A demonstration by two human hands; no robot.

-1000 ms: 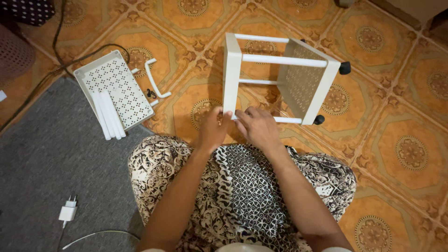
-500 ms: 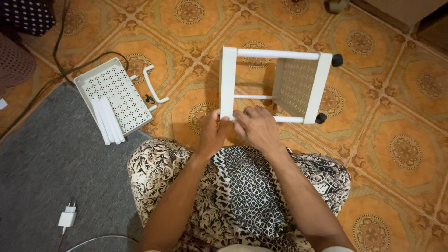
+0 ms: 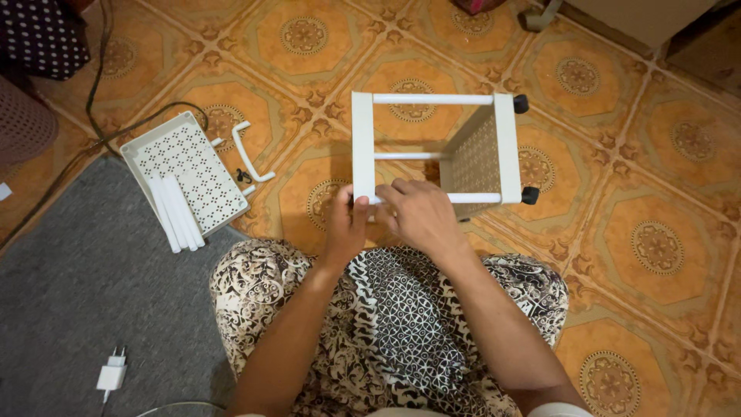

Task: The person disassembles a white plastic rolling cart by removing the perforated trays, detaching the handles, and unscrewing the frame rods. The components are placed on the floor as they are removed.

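A white plastic rack frame (image 3: 363,139) lies on its side on the patterned floor in front of my knees. It has two perforated shelf panels joined by white tubes and black wheels (image 3: 529,194) on the right. My left hand (image 3: 347,225) grips the near corner of the left panel. My right hand (image 3: 417,216) is closed around the near tube beside that corner. The joint itself is hidden under my fingers.
A loose perforated white tray (image 3: 185,166) with three white tubes (image 3: 176,210) lies to the left, beside a white handle (image 3: 248,150). A grey mat (image 3: 85,309) holds a white charger plug (image 3: 113,375). A black cable (image 3: 116,116) runs across the tiles at top left.
The rack frame has turned so its panels stand more squarely to me, and its right end swung nearer. Both hands stayed on the near left corner.
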